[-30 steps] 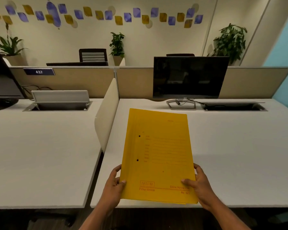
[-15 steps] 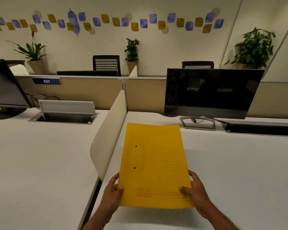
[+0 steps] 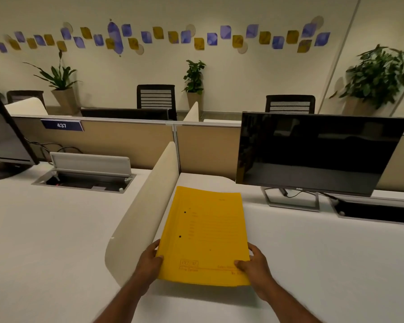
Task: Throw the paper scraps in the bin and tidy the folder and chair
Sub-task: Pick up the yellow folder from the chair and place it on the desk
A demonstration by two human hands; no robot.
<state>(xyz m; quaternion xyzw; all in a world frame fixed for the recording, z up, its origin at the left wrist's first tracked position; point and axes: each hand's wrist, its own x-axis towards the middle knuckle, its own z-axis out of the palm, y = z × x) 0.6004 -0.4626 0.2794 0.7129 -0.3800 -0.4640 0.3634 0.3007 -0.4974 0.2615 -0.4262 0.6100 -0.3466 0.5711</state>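
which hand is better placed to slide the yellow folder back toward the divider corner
Probably the right hand: it grips the yellow folder at its open-side corner with bare desk around it. The left hand grips the other corner, hemmed in beside the cream divider.

Yellow folder [image 3: 203, 236] at lower centre of the frame, held over a white desk [image 3: 324, 264], left hand [image 3: 149, 264] gripping its lower left edge, right hand [image 3: 254, 266] pinching its lower right corner, cream divider [image 3: 145, 206] just left, dark monitor [image 3: 317, 152] at right
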